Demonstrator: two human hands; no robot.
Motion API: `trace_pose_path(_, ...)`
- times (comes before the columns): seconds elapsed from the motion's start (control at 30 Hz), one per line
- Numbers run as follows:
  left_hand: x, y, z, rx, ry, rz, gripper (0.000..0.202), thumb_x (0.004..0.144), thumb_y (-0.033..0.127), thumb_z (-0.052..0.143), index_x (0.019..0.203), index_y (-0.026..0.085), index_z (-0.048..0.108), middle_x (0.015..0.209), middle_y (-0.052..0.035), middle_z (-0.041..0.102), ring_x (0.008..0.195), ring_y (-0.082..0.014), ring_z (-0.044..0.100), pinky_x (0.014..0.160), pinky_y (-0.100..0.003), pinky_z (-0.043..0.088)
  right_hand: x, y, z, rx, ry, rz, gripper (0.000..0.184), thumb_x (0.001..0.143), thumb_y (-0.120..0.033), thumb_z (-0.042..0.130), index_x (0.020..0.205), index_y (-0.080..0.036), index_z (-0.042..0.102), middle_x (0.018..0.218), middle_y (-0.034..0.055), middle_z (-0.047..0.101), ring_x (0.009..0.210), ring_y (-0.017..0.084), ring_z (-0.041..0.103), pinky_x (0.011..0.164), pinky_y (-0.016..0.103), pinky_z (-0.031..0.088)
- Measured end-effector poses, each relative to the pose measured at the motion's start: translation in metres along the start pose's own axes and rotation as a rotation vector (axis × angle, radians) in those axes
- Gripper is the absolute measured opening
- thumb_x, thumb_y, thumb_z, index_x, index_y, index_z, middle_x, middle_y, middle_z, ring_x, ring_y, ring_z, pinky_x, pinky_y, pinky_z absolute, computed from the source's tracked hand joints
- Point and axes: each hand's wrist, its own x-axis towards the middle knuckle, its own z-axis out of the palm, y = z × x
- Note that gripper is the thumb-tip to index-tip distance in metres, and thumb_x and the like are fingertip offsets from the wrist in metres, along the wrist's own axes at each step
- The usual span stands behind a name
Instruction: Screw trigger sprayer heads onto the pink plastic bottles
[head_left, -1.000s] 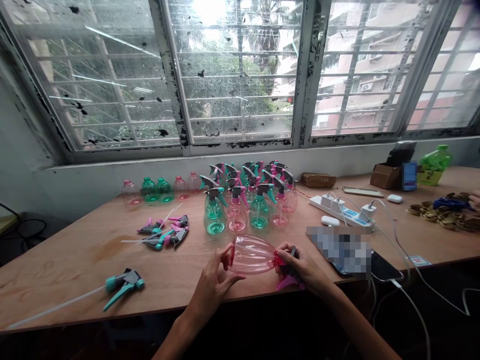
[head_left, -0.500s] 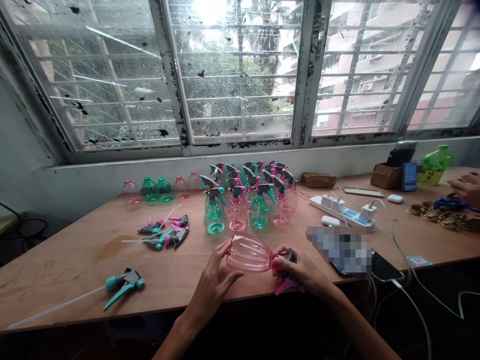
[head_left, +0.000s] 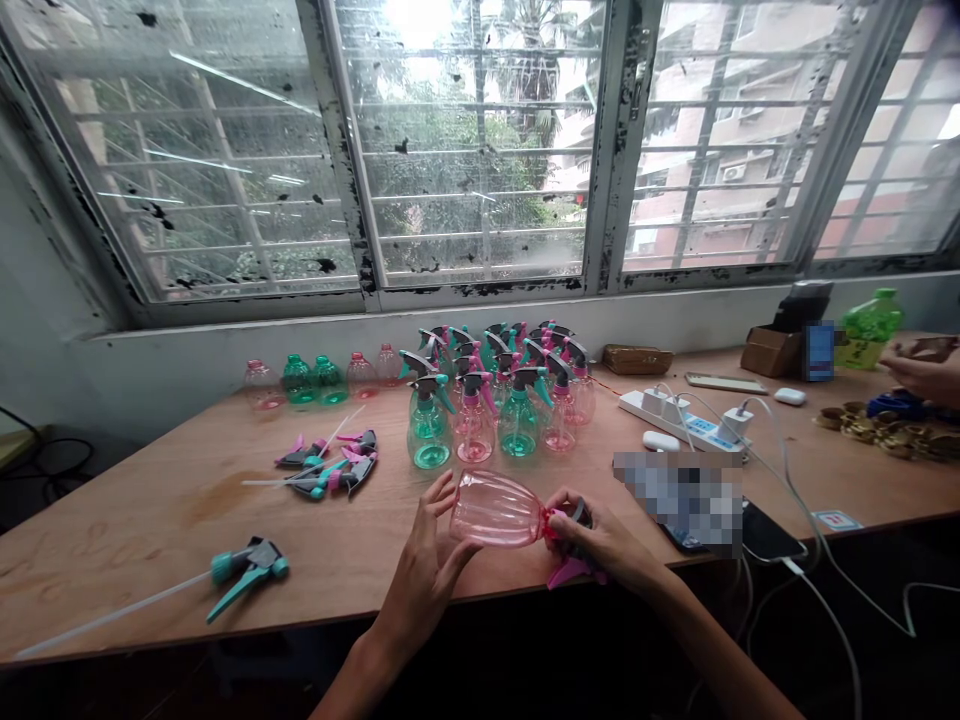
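Observation:
A clear pink spray bottle lies on its side above the near edge of the wooden table. My left hand cups its base end, fingers curled round it. My right hand is closed round the pink and grey trigger head at the bottle's neck. Just beyond stands a cluster of several finished teal and pink spray bottles.
Loose trigger heads lie left of centre; one teal trigger head with a long tube lies at the near left. Headless bottles line the wall. A power strip, cables and a phone sit right. Another person's hand works at far right.
The bottle's base has tipped up and shifted slightly left as my hands turn it. The other person's hand at the far right has come into view.

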Motion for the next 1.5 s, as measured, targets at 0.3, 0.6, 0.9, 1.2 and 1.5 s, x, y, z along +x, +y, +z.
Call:
trace_pose_path(0.3,-0.0004,-0.002,-0.0014,-0.089,-0.095,-0.037,0.062,0.088,0.043,0.071,0.138,0.028,0.038,0.156,-0.0146,0.04,0.142,-0.0319,0.044,0.116,-0.053,0.038,-0.0033,-0.0026,-0.0007,-0.054,0.001,0.028,0.041,0.08,-0.053,0.076,0.098,-0.02,0.059,0.076,-0.0005,0.067,0.056,0.013,0.055,0.042,0.02,0.036)
trace_pose_path(0.6,0.0046,0.0012,-0.0027,-0.031,-0.043,-0.008,0.054,0.098,0.035,0.057,0.148,0.036,0.038,0.141,-0.0082,0.05,0.118,-0.0249,0.061,0.105,-0.043,0.05,-0.0004,-0.0006,0.0008,0.003,0.026,0.021,0.044,0.077,-0.057,0.077,0.09,-0.02,0.057,0.071,0.0013,0.07,0.06,0.017,0.062,0.045,0.022,0.04)
trace_pose_path(0.9,-0.0011,0.0007,0.0001,0.034,-0.079,-0.002,0.063,0.093,0.04,0.064,0.146,0.029,0.032,0.161,-0.0144,0.032,0.15,-0.0312,0.03,0.12,-0.055,0.03,0.0003,-0.0044,0.0033,-0.004,0.048,0.031,0.045,0.078,-0.057,0.076,0.092,-0.019,0.058,0.071,0.0018,0.072,0.058,0.016,0.062,0.042,0.021,0.038)
trace_pose_path(1.2,0.0037,0.0003,-0.0006,0.0,-0.031,0.019,0.057,0.095,0.034,0.061,0.147,0.032,0.037,0.137,-0.0097,0.053,0.128,-0.0285,0.055,0.111,-0.048,0.044,0.0024,-0.0015,0.0032,0.11,0.049,0.029,0.048,0.075,-0.058,0.079,0.092,-0.019,0.057,0.075,0.0032,0.074,0.061,0.018,0.065,0.055,0.026,0.047)
trace_pose_path(1.5,0.0044,0.0027,-0.0015,0.046,-0.036,-0.017,0.055,0.093,0.037,0.065,0.145,0.037,0.046,0.119,-0.0043,0.054,0.113,-0.0242,0.061,0.101,-0.039,0.052,0.0021,0.0039,0.0,0.155,0.052,0.014,0.045,0.078,-0.053,0.079,0.095,-0.019,0.056,0.078,0.0033,0.074,0.064,0.017,0.066,0.059,0.026,0.048)
